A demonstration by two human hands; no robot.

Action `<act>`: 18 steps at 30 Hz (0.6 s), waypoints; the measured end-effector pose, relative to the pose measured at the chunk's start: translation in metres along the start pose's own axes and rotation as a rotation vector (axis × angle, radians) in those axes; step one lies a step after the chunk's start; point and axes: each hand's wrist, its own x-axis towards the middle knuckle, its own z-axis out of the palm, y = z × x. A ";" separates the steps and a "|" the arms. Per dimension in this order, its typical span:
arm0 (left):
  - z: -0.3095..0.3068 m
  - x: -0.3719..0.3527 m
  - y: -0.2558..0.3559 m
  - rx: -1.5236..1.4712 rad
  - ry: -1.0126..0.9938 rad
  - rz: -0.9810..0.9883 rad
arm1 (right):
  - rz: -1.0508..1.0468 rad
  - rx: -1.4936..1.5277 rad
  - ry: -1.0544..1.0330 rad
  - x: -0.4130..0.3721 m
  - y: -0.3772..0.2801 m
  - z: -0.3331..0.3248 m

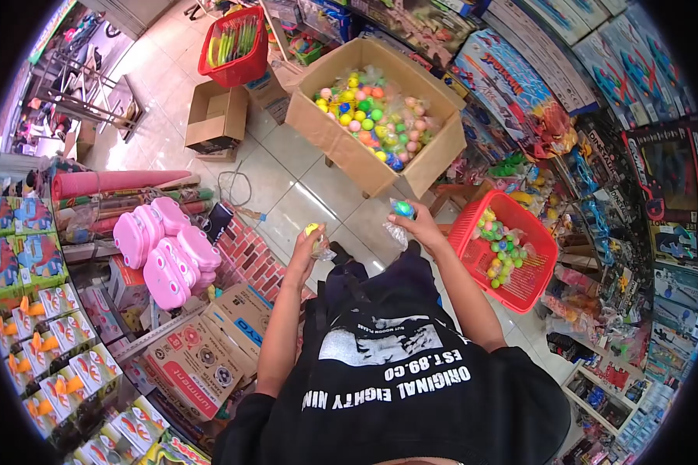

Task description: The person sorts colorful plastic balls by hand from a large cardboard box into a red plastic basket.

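Note:
My left hand (305, 252) is closed round a small yellow ball (312, 229), with clear plastic showing below the fingers. My right hand (420, 225) grips a blue and green ball (402, 208) in a clear plastic bag that hangs under it. Both hands are in front of my body, apart from each other. Beyond them stands an open cardboard box (329, 143) with many colourful balls (372, 116), some in clear bags. To the right of my right hand, a red plastic basket (535, 275) holds more bagged balls (508, 256), mostly green and yellow.
Pink cases (171, 256) are stacked at the left, above printed cartons (198, 360). A smaller open carton (215, 116) and another red basket (236, 66) with green packets stand farther back. Shelves of boxed toys (512, 85) line the right side. Tiled floor (287, 186) runs between.

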 end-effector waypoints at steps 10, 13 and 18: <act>-0.035 0.041 0.030 -0.284 0.000 -0.072 | -0.050 0.033 0.018 0.028 -0.043 0.032; -0.032 0.065 0.049 -0.280 0.012 0.019 | -0.131 0.047 -0.086 0.048 -0.068 0.030; -0.027 0.105 0.109 0.090 -0.066 0.127 | -0.165 0.129 -0.022 0.127 -0.098 0.028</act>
